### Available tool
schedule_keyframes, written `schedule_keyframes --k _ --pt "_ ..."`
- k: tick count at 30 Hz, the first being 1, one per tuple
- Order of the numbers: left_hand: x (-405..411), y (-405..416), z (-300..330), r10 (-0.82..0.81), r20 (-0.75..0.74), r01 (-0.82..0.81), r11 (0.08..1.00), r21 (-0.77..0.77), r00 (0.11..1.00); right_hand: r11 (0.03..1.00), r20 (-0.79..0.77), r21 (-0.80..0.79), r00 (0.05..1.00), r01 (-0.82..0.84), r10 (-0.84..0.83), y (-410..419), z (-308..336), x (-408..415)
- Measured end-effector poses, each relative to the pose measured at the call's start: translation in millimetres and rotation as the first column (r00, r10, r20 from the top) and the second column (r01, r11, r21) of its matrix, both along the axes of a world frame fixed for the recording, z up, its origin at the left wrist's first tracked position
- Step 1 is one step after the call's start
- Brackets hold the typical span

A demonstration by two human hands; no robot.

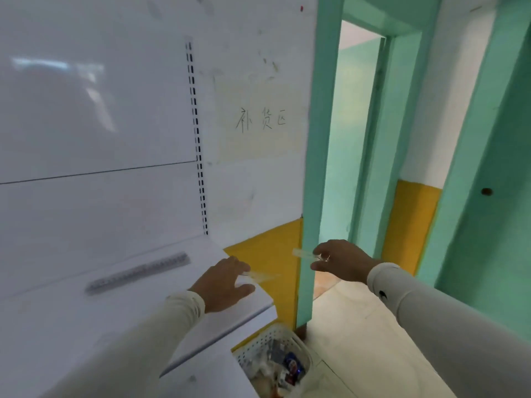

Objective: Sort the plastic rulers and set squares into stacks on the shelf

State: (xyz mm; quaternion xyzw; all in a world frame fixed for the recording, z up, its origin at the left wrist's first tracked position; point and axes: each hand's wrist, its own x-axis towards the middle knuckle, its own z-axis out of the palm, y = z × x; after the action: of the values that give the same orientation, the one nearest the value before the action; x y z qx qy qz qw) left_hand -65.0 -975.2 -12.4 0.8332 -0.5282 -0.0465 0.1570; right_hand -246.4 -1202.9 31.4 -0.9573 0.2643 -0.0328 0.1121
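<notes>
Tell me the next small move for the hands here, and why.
Probably lower the left hand to set its clear plastic piece on the white shelf. The piece sits at the shelf's right edge; a ruler stack already lies further back. The right hand holds another clear piece off the shelf.

Shop stockroom: slotted retail shelving (198, 145), handwritten restock sign (260, 120).

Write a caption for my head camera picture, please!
Each hand, left and right, holds a clear plastic piece beside the shelf, where a ruler lies.
</notes>
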Motion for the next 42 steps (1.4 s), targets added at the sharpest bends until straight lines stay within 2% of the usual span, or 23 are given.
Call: schedule_keyframes --k 6,14,19,30,42 --pt "35.8 49.5 4.3 0.140 0.004 -0.140 0.990 -0.012 0.990 0.982 -0.017 -0.016 0.983 -0.186 0.185 28.7 2.2 82.0" --pt "68.5 84.7 6.6 0.194 0.022 -0.194 0.981 -0.021 0.981 0.952 -0.006 -0.036 0.952 -0.305 0.305 58.3 7.0 148.1" --pt "59.5 86.5 -0.8 0.205 0.017 -0.205 0.978 0.037 0.979 0.929 -0.024 -0.028 0.930 -0.368 0.368 63.4 3.2 167.3" --pt "27.9 57.8 0.4 0.281 0.001 -0.281 0.958 0.059 0.960 0.837 -0.001 -0.046 0.838 -0.546 0.546 47.9 11.4 194.3" --pt "19.1 43.6 -8.2 0.355 -0.014 -0.349 0.924 0.159 0.935 0.788 -0.037 -0.042 0.789 -0.615 0.614 28.8 0.7 200.9"
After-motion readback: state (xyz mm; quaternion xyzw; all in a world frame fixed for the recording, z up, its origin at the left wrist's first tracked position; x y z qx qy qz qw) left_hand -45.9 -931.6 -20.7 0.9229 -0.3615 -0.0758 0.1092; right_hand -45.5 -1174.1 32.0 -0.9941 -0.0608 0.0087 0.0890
